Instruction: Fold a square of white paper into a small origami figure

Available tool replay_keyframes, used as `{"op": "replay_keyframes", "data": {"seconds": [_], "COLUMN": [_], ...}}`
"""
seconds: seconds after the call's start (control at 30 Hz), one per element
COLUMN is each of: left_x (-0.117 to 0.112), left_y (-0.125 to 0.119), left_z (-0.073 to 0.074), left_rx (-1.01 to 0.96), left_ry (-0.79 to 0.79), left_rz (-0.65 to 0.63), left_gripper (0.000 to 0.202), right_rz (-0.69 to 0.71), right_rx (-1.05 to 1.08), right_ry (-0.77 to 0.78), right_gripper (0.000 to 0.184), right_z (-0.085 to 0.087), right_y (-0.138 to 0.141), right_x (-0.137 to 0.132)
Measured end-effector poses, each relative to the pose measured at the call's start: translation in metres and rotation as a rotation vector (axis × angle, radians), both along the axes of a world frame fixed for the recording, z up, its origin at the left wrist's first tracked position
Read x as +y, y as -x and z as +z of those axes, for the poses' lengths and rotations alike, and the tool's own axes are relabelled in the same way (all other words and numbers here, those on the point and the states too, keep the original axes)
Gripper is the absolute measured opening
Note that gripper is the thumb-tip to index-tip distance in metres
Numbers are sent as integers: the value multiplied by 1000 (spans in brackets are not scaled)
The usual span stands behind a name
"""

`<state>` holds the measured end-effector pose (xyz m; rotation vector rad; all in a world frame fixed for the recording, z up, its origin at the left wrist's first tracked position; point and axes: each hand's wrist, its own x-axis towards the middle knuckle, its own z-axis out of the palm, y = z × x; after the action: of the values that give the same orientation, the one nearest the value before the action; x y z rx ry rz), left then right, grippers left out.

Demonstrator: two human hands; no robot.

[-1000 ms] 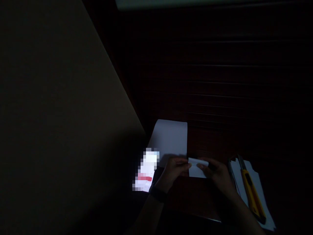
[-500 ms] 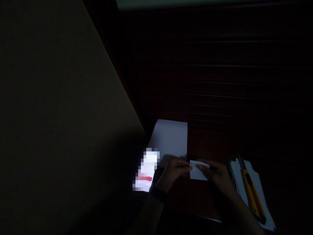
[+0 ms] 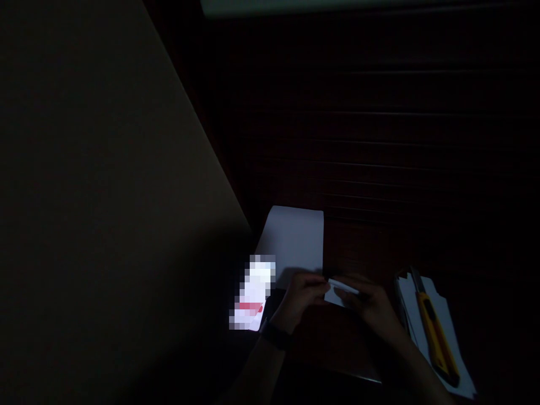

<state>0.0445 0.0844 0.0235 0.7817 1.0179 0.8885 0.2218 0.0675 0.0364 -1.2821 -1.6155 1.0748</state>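
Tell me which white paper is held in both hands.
The small piece, pinched between left hand and right hand; the large sheet lies beyond, the stack under the yellow cutter.

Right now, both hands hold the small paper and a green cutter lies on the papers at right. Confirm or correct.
Not green: the head view shows a yellow cutter on the papers. The left hand and right hand do hold the small paper.

no legible text, lit screen (image 3: 255, 289) pixelated
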Motion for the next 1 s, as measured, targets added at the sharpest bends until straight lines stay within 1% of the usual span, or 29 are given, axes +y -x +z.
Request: {"op": "replay_keyframes", "data": {"seconds": [0.07,0.17,0.3,0.37,0.47,0.57,0.63,0.7,0.83,1.0], "left_x": [0,2,3,3,4,4,4,3,2,0], "left_y": [-1,-3,-6,-8,-8,-9,-9,-9,-9,-9], "left_z": [-1,-3,-5,-7,-8,-6,-3,1,6,7], "left_rx": [28,83,107,118,129,109,83,58,-31,-189], "left_ry": [-26,-71,-105,-118,-139,-136,-112,-90,-69,-93], "left_rz": [-16,-30,22,49,50,40,41,50,37,28], "left_gripper": [28,30,36,35,32,32,33,33,35,35], "right_rz": [7,11,10,20,46,83,88,69,14,-52], "right_rx": [-6,-6,-29,-66,-142,-205,-219,-213,-134,-31], "right_ry": [-11,-5,1,-35,-124,-196,-219,-207,-116,-12], "right_gripper": [25,25,26,25,27,31,32,32,29,28], "right_z": [2,-3,-13,-16,-15,-13,-14,-15,-18,-12], "right_y": [2,2,-4,-7,-9,-9,-9,-8,-8,-5], "right_x": [0,1,3,4,5,5,5,5,5,2]}}
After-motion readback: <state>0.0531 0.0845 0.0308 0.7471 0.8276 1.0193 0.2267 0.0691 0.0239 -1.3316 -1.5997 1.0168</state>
